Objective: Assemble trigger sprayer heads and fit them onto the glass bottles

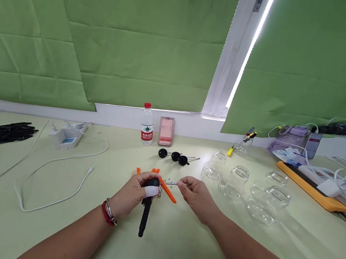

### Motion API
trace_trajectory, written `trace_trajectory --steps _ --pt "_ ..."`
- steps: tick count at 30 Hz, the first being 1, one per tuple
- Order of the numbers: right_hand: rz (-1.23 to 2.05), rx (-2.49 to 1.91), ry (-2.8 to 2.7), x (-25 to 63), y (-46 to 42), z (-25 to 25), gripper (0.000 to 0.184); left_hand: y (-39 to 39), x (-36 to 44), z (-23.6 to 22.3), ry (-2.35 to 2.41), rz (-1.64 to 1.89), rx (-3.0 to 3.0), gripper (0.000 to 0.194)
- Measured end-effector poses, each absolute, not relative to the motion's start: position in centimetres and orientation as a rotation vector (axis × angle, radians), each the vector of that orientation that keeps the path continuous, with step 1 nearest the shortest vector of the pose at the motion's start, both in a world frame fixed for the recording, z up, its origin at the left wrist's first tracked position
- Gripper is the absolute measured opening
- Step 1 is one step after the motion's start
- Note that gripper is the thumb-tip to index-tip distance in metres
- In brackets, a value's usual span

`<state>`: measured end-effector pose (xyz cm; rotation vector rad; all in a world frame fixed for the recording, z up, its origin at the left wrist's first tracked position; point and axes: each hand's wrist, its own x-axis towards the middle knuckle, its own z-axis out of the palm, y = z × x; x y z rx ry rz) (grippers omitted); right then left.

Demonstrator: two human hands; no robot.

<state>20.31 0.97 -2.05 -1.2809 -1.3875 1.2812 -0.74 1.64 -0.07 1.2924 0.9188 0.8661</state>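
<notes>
My left hand (135,194) has its fingers wrapped round a black part with a rounded head and a straight black handle (144,222) pointing down toward me. White tape or bandage covers the thumb of this hand. An orange plastic strip (169,191) slants out beside the black head, and more orange pieces show behind my fingers. My right hand (195,194) pinches the outer end of a thin metal rod (171,183), which reaches left toward the black head. Whether the rod sits inside the head is hidden. Small metal pieces (160,191) lie on the table close by.
Several black round knobs with metal rods (176,157) lie farther back. Behind them stand a water bottle (147,128) and a phone (166,131). Several glass jars (231,183) are at right, one holding screwdrivers (250,134). A white cable (62,160) and black strips (2,136) occupy the left.
</notes>
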Motion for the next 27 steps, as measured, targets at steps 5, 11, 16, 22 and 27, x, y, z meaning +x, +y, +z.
trace_trajectory --steps 5,11,16,22,27 --pt "1.226 -1.240 -1.257 20.9 1.4 -2.5 0.046 3.7 -2.0 -0.7 1.143 1.350 1.231 0.041" --pt "1.184 -1.290 -1.314 21.3 1.7 -2.6 0.047 8.4 -6.6 -2.1 1.651 1.679 1.019 0.040" --pt "1.197 -1.294 -1.341 21.4 1.7 -2.7 0.043 9.8 -8.9 -3.2 1.838 1.551 1.031 0.033" --pt "1.196 -1.275 -1.383 21.3 1.8 -3.1 0.039 10.0 -9.1 -4.4 1.991 1.368 1.229 0.037" --pt "1.158 -1.305 -1.421 21.5 2.2 -3.1 0.038 10.1 -9.3 -4.7 2.120 1.266 1.398 0.040"
